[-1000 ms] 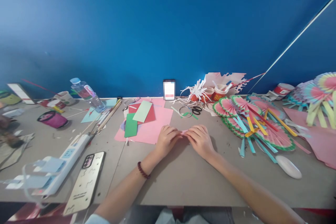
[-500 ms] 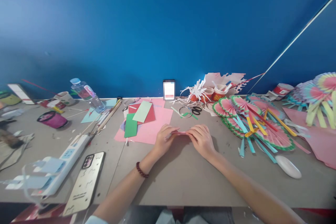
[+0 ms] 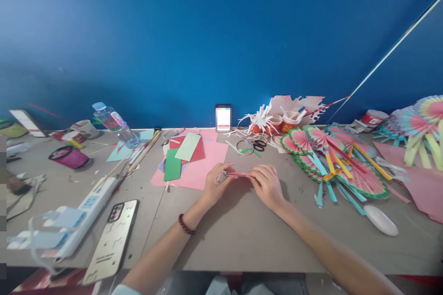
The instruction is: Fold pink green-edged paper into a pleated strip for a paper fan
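Over the grey table [image 3: 221, 244], both hands [image 3: 215, 185] [image 3: 268, 187] angle inward, pinching a pink strip [image 3: 239, 174].

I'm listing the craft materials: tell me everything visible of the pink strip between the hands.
The pink strip is narrow and looks like paper, perhaps folded, with a bit of green near its left end. It runs crosswise, roughly level, held toward its ends by the left hand and the right hand, which hide part of it. Whether it touches the table cannot be told.
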`<state>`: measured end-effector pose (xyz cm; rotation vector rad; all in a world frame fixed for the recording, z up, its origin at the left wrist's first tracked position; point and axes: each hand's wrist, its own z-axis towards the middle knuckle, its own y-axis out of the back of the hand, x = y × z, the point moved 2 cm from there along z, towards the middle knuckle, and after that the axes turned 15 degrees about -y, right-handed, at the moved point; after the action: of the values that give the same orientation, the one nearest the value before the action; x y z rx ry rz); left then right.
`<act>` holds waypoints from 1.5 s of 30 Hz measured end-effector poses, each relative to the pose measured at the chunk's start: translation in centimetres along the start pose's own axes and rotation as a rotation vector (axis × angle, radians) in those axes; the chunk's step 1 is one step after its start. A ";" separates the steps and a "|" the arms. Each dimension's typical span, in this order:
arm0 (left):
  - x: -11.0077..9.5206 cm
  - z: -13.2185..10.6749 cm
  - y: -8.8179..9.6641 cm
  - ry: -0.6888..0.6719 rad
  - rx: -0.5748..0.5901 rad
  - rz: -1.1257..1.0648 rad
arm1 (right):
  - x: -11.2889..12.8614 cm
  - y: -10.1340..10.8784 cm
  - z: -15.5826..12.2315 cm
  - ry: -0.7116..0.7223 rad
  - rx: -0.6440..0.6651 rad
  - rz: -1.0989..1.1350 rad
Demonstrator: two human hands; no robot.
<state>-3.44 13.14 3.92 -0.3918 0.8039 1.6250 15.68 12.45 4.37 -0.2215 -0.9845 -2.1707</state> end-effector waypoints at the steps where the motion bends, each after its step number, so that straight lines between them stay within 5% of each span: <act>1: 0.1 0.1 0.1 0.023 -0.008 -0.007 | 0.0 0.0 0.0 -0.003 -0.010 0.003; 11: 1.8 0.3 0.6 0.176 -0.018 -0.140 | -0.3 0.1 0.1 -0.025 -0.013 0.020; 20: 0.9 0.8 1.1 0.167 0.042 -0.155 | -0.4 0.0 0.0 -0.036 0.009 0.011; 38: -0.3 0.9 1.0 -0.053 0.039 0.028 | 0.1 0.0 0.1 -0.091 0.089 0.055; 45: -0.5 0.2 0.0 -0.250 0.166 0.158 | 0.7 -0.2 0.1 -0.024 0.226 0.177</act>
<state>-3.25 12.92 4.42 -0.0057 0.7864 1.6978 15.05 12.23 4.65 -0.2185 -1.1688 -1.8840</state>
